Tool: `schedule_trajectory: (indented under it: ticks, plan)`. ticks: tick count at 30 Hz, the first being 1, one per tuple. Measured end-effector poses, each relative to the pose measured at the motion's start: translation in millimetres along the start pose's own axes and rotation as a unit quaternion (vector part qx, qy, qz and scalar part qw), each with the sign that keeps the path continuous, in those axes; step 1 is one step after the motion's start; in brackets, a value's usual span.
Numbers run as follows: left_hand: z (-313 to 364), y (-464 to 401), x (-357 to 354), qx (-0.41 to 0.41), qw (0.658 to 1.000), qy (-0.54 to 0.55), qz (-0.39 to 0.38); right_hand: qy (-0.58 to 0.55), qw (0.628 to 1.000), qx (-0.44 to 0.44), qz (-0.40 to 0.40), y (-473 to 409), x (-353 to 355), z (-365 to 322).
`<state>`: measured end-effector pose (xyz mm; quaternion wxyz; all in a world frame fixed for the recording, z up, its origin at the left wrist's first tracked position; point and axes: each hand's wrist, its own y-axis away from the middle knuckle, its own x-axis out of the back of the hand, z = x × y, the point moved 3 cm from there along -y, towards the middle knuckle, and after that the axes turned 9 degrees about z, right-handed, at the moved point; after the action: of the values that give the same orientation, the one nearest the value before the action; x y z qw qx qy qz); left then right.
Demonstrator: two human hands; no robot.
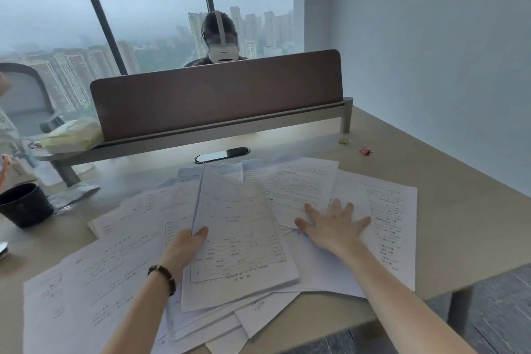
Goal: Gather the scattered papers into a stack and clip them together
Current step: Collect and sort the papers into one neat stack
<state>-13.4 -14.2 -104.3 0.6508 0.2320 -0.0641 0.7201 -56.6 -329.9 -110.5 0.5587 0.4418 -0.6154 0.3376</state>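
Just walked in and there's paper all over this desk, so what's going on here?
A person is gathering loose papers spread over the desk. The left hand grips the edge of a partly built stack, lifted a little at that side. The right hand lies flat with fingers spread on sheets to the right. Many sheets are still scattered. Two clips, a pink clip and a green clip, lie untouched near the desk's far right, so nothing is clipped yet.

My view: beige desk [431, 181], brown divider [218, 92] across back, big window [143, 8] showing hazy towers, pale wall [431, 52] right, grey chair [26, 89] left, dim bluish daylight.
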Motion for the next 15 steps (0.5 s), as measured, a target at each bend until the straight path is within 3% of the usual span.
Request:
schedule_trajectory:
  ticks: [10, 15]
  plan:
    - [9, -14, -15, -0.028, 0.999, 0.038, -0.010, -0.154, 0.987, 0.005, 0.038, -34, -6, 14]
    - [5, -14, -22, -0.036, 0.997, 0.059, 0.015, -0.318, 0.942, -0.045, 0.101, -33, 3, 28]
